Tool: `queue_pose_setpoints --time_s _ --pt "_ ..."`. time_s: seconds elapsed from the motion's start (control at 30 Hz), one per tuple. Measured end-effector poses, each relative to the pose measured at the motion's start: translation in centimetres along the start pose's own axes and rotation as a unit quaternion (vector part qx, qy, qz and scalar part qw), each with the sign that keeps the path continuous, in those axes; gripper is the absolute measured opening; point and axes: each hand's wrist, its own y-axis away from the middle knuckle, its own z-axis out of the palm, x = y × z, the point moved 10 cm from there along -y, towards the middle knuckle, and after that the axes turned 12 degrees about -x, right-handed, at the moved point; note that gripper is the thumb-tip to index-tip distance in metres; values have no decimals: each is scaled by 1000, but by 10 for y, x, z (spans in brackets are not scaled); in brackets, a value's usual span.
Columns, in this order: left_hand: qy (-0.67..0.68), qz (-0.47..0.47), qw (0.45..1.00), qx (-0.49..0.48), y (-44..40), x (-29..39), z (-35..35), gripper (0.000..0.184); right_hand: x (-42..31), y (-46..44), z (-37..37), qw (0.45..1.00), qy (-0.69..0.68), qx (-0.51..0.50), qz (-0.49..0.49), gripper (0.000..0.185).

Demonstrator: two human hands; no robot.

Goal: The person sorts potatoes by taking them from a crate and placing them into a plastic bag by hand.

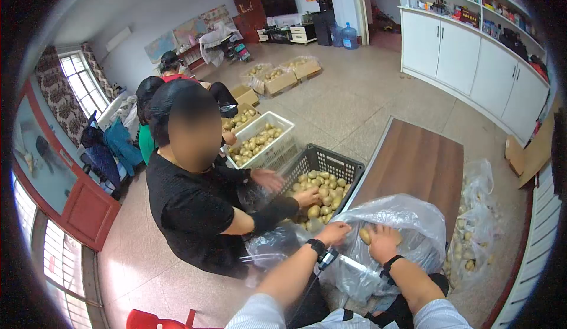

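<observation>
My right hand (384, 244) is inside the mouth of a large clear plastic bag (413, 214), its fingers curled around potatoes. One potato (365, 235) shows at the hand's left side. My left hand (334, 233) is at the bag's left edge, fingers bent together on the plastic. Left of the bag, a black plastic crate (304, 162) holds many yellowish-brown potatoes (325, 190). A co-worker in black reaches into this crate with one hand (307, 197); their other hand (267, 179) is open above its near left side.
A brown wood-topped table (416, 163) stands beyond the bag. Filled clear bags (472, 234) lie on the floor at right. A white crate (277, 122) and cardboard boxes (280, 84) of potatoes stand farther back, near other people. A red stool (156, 319) is at bottom left.
</observation>
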Motion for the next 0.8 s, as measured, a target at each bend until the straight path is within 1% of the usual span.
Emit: queue_pose_setpoints --time_s 0.03,0.07,0.1,0.17,0.3,0.4,0.47,0.5,0.57,0.6,0.67,0.7,0.73,0.77,0.8 --pt "-26 -8 1000 -5 0 -1 0 25 -22 4 -4 993 77 51 -75 44" --pt "-26 -6 1000 -5 0 -1 0 25 -44 12 -4 972 153 101 -149 39" --pt "-53 -9 999 0 0 -1 -2 27 -48 12 1 972 153 102 -149 39" --pt "-80 -11 997 5 0 -3 -4 29 -61 13 18 966 172 69 -182 31" --pt "-104 -30 994 9 5 -1 -5 35 -62 12 30 963 174 87 -186 26" --pt "-118 -48 992 12 16 9 -5 38 -60 13 25 970 137 81 -183 26" --pt "-126 -57 990 13 14 4 -8 38 -43 9 30 989 78 31 -125 26" --pt "-110 -49 993 6 8 -3 -10 39 -41 11 30 989 79 32 -125 26" --pt "-93 -39 995 -2 7 -5 -10 40 -37 18 18 992 34 42 -115 28" --pt "-88 -30 996 2 6 -6 -11 40 -34 18 22 992 36 41 -114 28" --pt "-80 -21 997 4 11 1 -11 41 -19 16 32 995 31 32 -84 28" --pt "-114 -26 993 3 12 4 -13 40 -15 14 38 996 33 26 -85 28" --pt "-143 -34 989 2 14 4 -12 39 -5 12 40 997 -25 16 -69 28" --pt "-133 -52 990 -21 -1 -16 -17 39 3 11 44 995 -83 0 -53 29" --pt "-131 -25 991 6 5 -9 -17 38 4 13 40 991 -105 40 -69 29"
